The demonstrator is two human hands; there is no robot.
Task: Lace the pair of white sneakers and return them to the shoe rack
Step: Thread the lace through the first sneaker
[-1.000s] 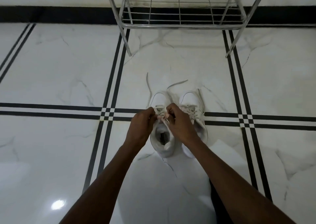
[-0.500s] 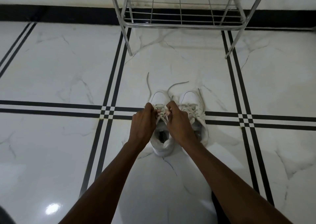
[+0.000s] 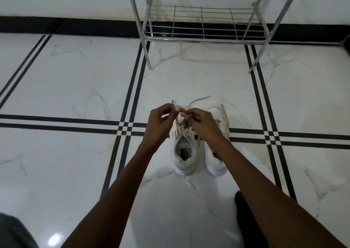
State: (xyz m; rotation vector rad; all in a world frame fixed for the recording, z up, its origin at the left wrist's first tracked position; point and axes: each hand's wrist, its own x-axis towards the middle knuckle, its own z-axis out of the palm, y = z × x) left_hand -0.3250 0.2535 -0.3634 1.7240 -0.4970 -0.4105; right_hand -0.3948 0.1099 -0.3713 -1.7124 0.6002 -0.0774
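Two white sneakers stand side by side on the marble floor, toes pointing away from me. The left sneaker (image 3: 183, 153) has its opening facing up and its laces drawn upward. My left hand (image 3: 160, 123) pinches one lace strand above the shoe's tongue. My right hand (image 3: 201, 123) pinches the other strand, fingertips almost touching the left hand's. The right sneaker (image 3: 217, 164) lies partly under my right wrist, with loose lace ends (image 3: 224, 111) trailing past its toe. The chrome wire shoe rack (image 3: 204, 28) stands against the wall beyond the shoes.
The floor is white marble tile (image 3: 75, 88) with black double-line borders. A black skirting strip (image 3: 66, 27) runs along the wall. The rack's front legs (image 3: 148, 58) stand on the floor ahead of the shoes. A dark shape (image 3: 246, 219), perhaps my foot, shows under my right forearm.
Both hands have risen from the left sneaker's eyelets and pulled the lace strands up and away from me. The camera has tilted up, showing more of the rack.
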